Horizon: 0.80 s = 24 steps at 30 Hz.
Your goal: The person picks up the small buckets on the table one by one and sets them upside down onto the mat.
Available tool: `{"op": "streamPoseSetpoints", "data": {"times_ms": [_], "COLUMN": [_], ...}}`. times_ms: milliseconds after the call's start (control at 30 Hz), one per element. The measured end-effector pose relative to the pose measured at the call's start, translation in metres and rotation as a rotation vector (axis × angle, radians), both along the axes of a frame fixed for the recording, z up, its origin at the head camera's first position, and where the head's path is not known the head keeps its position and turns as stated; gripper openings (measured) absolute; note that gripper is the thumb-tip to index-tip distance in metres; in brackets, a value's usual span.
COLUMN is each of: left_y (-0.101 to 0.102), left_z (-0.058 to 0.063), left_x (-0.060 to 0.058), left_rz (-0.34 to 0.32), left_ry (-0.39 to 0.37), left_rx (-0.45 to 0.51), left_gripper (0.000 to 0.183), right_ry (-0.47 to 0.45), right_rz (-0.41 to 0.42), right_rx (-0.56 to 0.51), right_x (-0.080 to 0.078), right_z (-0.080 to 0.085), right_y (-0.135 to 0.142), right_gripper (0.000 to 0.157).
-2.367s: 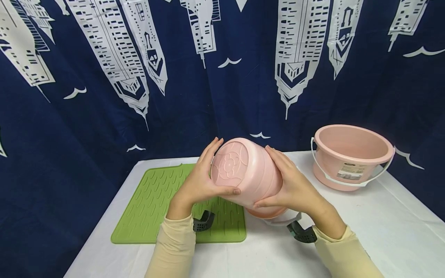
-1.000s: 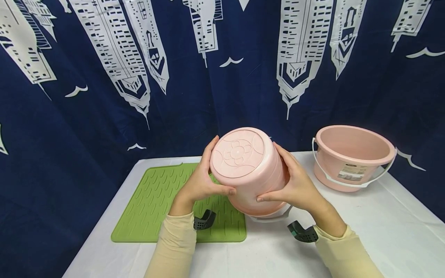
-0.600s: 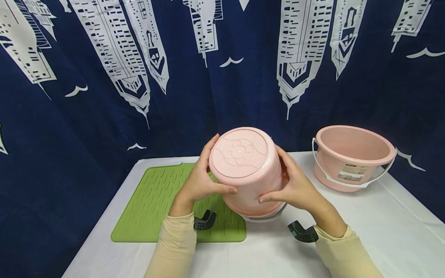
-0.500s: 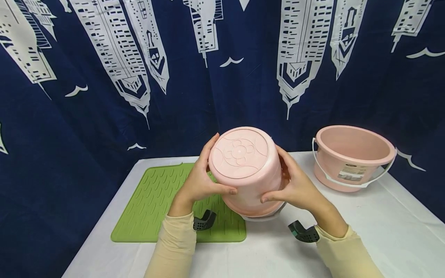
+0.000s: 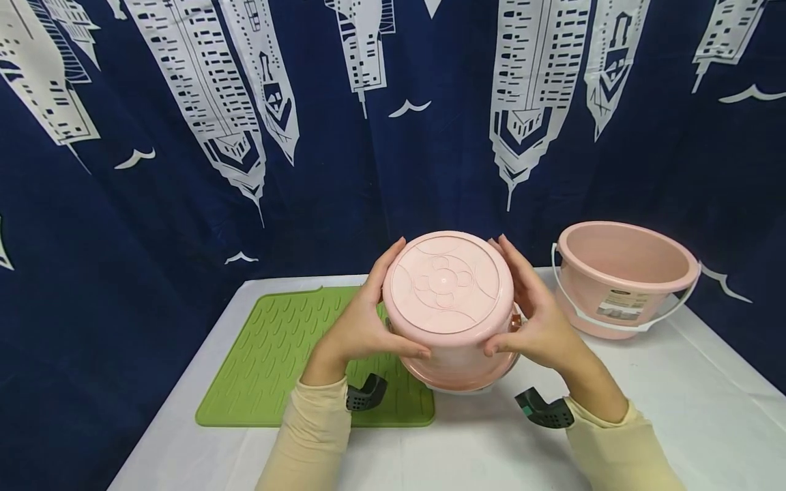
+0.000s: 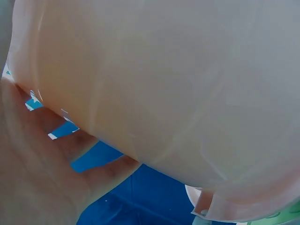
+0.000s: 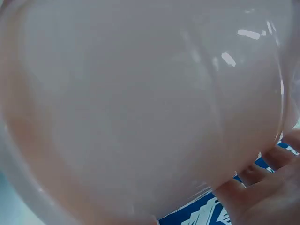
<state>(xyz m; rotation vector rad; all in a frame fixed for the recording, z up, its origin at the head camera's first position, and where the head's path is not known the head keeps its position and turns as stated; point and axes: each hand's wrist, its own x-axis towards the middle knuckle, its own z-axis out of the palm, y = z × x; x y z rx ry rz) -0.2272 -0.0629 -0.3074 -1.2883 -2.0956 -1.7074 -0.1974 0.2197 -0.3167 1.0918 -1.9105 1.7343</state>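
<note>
Between both hands a pink plastic bucket [image 5: 447, 286] is held upside down, its round base with an embossed flower tilted toward the head camera. My left hand [image 5: 362, 327] grips its left side, thumb across the near wall and fingers behind. On the opposite side my right hand [image 5: 540, 320] grips it the same way, thumb near the front. The bucket's rim points down, close over the table and overlapping the green mat's right edge in the head view. Both wrist views are filled by the pink wall [image 6: 164, 93], with fingers spread along its edge.
A second pink bucket [image 5: 620, 290] with a white handle and a label stands upright at the back right of the white table [image 5: 663, 409]. A green ridged mat [image 5: 264, 368] lies on the left. A navy curtain [image 5: 430, 170] with white buildings hangs behind.
The held bucket has turned from lying tilted to the left to facing base-up toward the camera, and has shifted slightly right. Both hands have kept hold; the right fingers have moved up its side.
</note>
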Motion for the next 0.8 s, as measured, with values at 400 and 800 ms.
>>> {"op": "streamPoseSetpoints", "data": {"times_ms": [400,800], "left_y": [0.0045,0.0043], "left_z": [-0.0011,-0.0002], "left_x": [0.0015,-0.0008], "left_rz": [0.021,0.080], "left_ry": [-0.018,-0.006], "left_rx": [-0.049,-0.005], "left_gripper": [0.149,0.133], "right_ry": [0.008,0.031], "right_rz": [-0.074,-0.152], "right_rx": [0.057,0.052], "right_x": [0.0020,0.0051], "right_z": [0.0030,0.0063], "right_y": [0.0036,-0.0007], "right_gripper": [0.142,0.136]}}
